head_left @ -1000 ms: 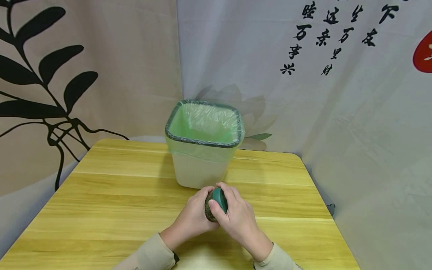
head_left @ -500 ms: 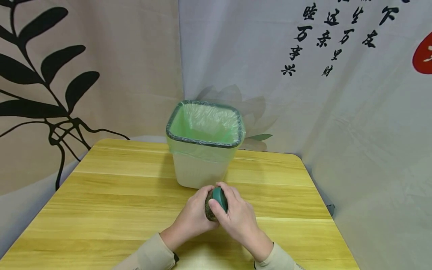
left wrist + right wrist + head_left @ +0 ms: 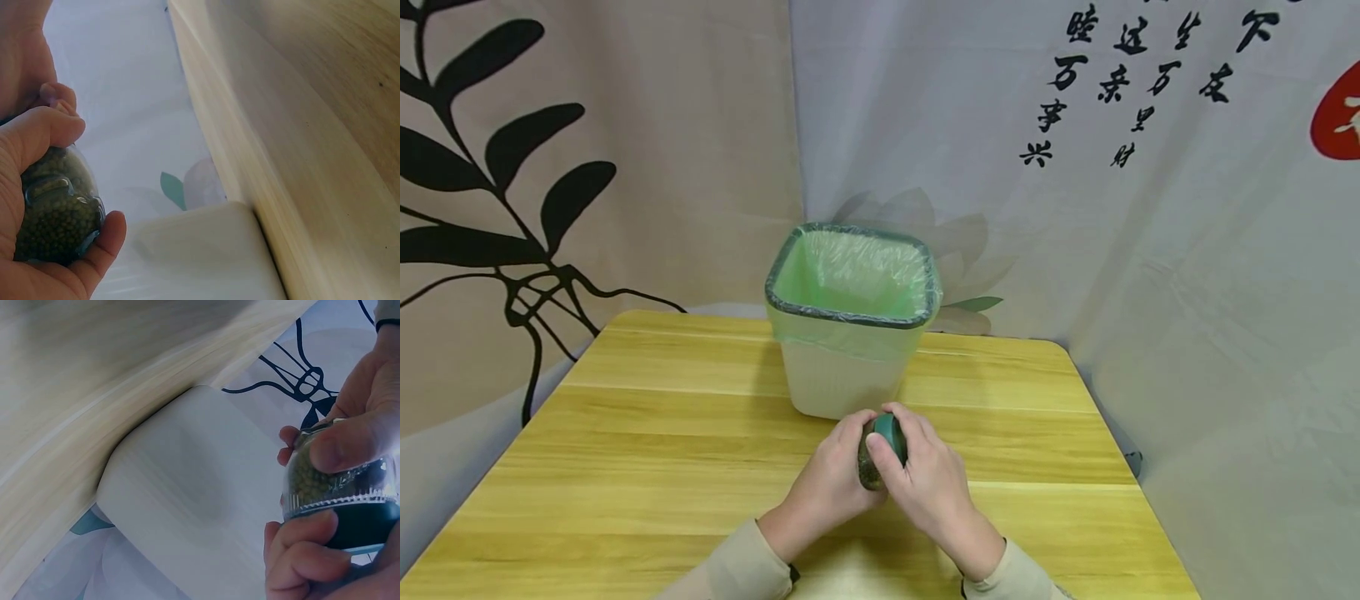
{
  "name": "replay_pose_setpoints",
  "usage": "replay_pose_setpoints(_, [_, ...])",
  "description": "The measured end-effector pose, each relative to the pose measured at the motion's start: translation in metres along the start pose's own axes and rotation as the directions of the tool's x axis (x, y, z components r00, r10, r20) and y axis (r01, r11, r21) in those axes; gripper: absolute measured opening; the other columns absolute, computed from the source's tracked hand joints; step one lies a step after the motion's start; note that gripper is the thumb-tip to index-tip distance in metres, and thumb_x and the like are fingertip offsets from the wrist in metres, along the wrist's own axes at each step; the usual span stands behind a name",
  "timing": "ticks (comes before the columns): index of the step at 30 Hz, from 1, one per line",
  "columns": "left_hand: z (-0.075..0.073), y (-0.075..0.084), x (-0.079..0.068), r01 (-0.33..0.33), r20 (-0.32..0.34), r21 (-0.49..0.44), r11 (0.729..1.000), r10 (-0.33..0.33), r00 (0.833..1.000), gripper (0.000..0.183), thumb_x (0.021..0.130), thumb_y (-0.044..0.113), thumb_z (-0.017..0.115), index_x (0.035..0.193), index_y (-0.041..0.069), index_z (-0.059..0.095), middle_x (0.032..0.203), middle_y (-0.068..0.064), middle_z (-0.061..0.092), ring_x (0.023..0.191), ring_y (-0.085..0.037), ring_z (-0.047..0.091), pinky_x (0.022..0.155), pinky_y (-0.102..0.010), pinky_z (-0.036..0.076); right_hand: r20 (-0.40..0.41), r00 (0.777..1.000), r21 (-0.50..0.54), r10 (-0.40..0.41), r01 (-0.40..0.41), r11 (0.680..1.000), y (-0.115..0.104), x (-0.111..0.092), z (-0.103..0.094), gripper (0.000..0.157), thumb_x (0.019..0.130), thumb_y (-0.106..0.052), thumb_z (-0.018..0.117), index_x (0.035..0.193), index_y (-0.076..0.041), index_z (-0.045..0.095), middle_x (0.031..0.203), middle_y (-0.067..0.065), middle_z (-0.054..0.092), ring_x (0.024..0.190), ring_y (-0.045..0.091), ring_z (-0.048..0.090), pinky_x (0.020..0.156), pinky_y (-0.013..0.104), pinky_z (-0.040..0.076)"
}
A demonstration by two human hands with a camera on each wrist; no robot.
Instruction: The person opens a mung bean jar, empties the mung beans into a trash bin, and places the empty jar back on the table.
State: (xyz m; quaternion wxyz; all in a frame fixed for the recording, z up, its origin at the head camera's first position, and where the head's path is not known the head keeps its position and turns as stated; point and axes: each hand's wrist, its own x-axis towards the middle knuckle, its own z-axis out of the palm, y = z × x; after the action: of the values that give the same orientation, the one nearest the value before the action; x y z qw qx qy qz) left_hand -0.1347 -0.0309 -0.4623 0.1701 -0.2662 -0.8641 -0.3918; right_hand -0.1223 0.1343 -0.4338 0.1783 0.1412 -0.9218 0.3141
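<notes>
Left hand gripping the body of a clear jar of small granules; right hand gripping its green lid; jar apparently raised above the worktop, just before the lined bin.

there are two hands, one jar, one bin, one liner, one table.
</notes>
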Motion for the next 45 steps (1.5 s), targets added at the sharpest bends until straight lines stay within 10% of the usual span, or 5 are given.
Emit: replay_pose_setpoints(45, [-0.0078,0.0078,0.0004,0.031,0.054,-0.068,0.997,-0.027,0.998,0.084,0.066,0.004,0.092,0.14,-0.003,0.052,0.123,-0.013,0.068,0.105,-0.022,0.07,0.088,-0.04,0.064,-0.134,0.988,0.004,-0.079,0.081,0.997,-0.0015,-0.0015,-0.0001,0.037,0.099,-0.045,0.06,0.125,-0.022,0.071,0.11,0.005,0.079,0.085,0.018,0.075,0.058,0.024,0.051])
